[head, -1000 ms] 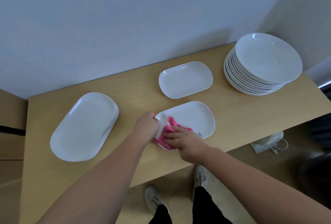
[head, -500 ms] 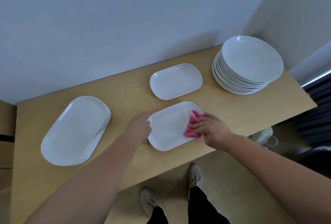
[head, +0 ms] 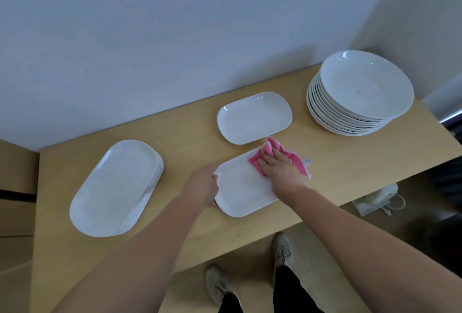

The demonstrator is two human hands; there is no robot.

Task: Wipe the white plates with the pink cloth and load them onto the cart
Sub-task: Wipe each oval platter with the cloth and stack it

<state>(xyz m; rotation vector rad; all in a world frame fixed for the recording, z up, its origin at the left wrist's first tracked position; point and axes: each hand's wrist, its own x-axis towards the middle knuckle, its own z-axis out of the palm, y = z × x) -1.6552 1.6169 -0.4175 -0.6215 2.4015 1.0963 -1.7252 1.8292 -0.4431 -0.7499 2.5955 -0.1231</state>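
Note:
A white rectangular plate (head: 240,189) lies near the front edge of the wooden table (head: 337,162). My left hand (head: 202,187) grips its left rim. My right hand (head: 281,170) lies flat with straight fingers on the pink cloth (head: 265,156), pressing it onto the plate's far right corner. A second rectangular plate (head: 253,117) sits behind it. A stack of oval white platters (head: 115,187) is at the left, and a stack of round white plates (head: 362,90) is at the far right.
A pale wall runs behind the table, with a corner at the right. Below the front edge I see my shoes (head: 282,250) on the floor and a white object with a cord (head: 382,199).
My right hand has swept the pink cloth from the plate's near left end across to its far right corner. My left hand keeps its hold on the left rim.

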